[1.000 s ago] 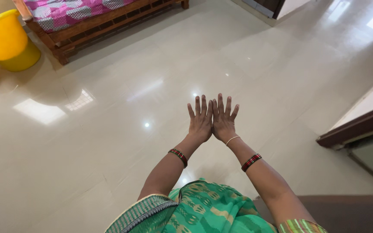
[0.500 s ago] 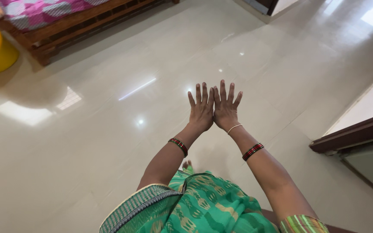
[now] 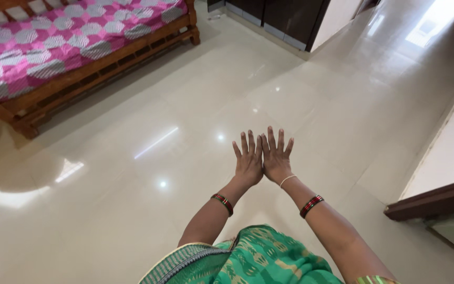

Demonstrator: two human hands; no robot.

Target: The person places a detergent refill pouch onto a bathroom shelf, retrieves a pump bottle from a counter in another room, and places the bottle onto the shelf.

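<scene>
So both hands are stretched straight out over the tiled floor (image 3: pixel 132 210), backs up, fingers spread wide. The left hand (image 3: pixel 248 162) and right hand (image 3: pixel 277 160) sit side by side with their inner edges touching, and neither one is holding anything, just flat open palms facing down. Each forearm has a red and dark bangle (image 3: pixel 223 202), and the right wrist also has a thin pale bracelet (image 3: pixel 287 180). A green patterned sari (image 3: pixel 253 260) fills the bottom edge below the hands. Up and to the left of the hands, well apart, there's a wooden cot (image 3: pixel 106 66) with a pink and grey patterned mattress (image 3: pixel 64 31). Dark cabinet doors (image 3: pixel 285 21) stand far beyond the hands, and a dark wooden ledge (image 3: pixel 432 199) is off to their right.
</scene>
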